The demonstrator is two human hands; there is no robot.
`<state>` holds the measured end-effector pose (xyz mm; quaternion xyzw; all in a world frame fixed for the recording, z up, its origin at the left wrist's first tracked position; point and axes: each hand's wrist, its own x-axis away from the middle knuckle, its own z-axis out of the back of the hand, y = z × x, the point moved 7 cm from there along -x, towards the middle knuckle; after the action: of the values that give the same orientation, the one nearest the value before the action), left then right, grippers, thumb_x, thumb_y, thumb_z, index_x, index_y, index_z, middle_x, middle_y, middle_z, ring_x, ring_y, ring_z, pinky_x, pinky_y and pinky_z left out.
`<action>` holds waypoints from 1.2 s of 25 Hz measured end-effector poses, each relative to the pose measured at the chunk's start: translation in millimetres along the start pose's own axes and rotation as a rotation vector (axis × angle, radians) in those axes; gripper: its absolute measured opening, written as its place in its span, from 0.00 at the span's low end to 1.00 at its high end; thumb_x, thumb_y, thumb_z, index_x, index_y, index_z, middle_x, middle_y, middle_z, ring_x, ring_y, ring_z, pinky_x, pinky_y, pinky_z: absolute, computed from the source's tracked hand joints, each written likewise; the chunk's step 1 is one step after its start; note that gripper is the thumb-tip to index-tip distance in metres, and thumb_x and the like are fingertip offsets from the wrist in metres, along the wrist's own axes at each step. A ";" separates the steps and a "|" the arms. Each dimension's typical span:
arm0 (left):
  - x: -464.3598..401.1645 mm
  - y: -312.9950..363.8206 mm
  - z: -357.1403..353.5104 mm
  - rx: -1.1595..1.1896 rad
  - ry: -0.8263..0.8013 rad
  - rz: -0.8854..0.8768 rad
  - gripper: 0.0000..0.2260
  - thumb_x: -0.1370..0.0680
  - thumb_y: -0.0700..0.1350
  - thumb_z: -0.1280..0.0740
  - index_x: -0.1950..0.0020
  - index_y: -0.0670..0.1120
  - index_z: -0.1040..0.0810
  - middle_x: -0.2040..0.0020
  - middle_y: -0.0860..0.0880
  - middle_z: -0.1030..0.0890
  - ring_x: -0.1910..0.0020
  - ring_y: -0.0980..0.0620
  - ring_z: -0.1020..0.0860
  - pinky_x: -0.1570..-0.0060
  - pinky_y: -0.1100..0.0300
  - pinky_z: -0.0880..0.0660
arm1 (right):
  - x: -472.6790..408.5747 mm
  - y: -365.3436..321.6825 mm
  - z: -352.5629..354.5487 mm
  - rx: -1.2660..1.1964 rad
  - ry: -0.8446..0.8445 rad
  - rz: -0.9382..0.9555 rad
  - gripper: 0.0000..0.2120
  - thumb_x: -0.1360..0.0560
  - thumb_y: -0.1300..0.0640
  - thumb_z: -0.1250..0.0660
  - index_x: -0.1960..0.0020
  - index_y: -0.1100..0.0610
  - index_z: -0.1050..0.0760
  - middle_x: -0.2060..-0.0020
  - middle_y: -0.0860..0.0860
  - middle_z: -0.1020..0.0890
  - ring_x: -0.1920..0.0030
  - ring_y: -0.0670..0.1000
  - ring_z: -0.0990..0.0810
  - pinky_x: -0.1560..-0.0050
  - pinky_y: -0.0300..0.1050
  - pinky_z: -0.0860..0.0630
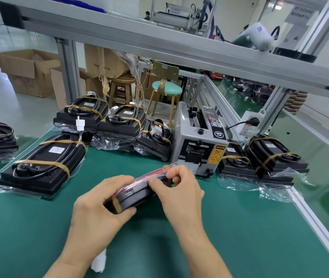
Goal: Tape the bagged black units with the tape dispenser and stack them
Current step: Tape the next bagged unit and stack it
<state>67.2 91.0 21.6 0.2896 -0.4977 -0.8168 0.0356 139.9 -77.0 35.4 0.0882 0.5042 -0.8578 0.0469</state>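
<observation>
Several taped units already lie about the green tabletop: a flat stack at the near left, two more stacks behind it, and another group at the right, just beyond the tape dispenser. Going left to right across the work in hand, the left hand holds the near end of one bagged black unit, which is tipped up on its edge above the mat, with a brown tape strip wrapped round that end beside the thumb. The right hand has its grip curled over the far end, fingertips pinching or pressing a second brown strip at the top edge; whether the strip is fully stuck down I cannot tell. The step looks to be the second band of tape, so this unit is nearly finished. Next would be smoothing that strip round the far face, keeping the loose bag film flat beneath it, then laying the unit squarely on one of the stacks.
</observation>
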 end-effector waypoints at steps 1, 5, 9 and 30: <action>-1.9 -5.6 7.0 0.030 -0.023 0.013 0.31 0.45 0.29 0.20 0.49 0.56 0.17 0.49 0.63 0.18 0.50 0.65 0.21 0.45 0.76 0.31 | -3.5 1.9 7.5 -0.003 0.011 0.070 0.11 0.33 0.50 0.26 0.60 0.44 0.29 0.57 0.39 0.25 0.52 0.38 0.28 0.47 0.37 0.42; -11.0 -25.7 32.5 0.128 -0.167 0.087 0.31 0.49 0.40 0.18 0.49 0.59 0.17 0.50 0.57 0.16 0.50 0.60 0.19 0.44 0.72 0.29 | -24.1 22.6 26.9 -0.051 -0.242 0.150 0.21 0.29 0.54 0.26 0.43 0.34 0.28 0.33 0.33 0.33 0.34 0.29 0.38 0.29 0.42 0.46; -23.6 -25.8 39.8 -0.071 -0.209 0.113 0.31 0.43 0.35 0.18 0.50 0.63 0.20 0.47 0.62 0.18 0.47 0.63 0.22 0.43 0.74 0.31 | -37.4 30.7 25.5 -0.277 -0.341 0.182 0.07 0.25 0.61 0.30 0.51 0.50 0.18 0.42 0.41 0.20 0.38 0.37 0.26 0.35 0.36 0.34; -34.9 26.2 -36.6 -0.527 -0.486 -0.172 0.28 0.42 0.60 0.31 0.41 0.64 0.24 0.41 0.73 0.31 0.52 0.65 0.25 0.53 0.69 0.30 | -60.9 90.0 6.8 -0.395 -0.050 -0.422 0.06 0.24 0.54 0.33 0.58 0.51 0.20 0.67 0.45 0.21 0.64 0.44 0.25 0.66 0.33 0.30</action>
<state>108.7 61.0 46.4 0.1087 -0.2378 -0.9620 -0.0793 214.2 -127.3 -26.3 -0.0507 0.6673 -0.7357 -0.1041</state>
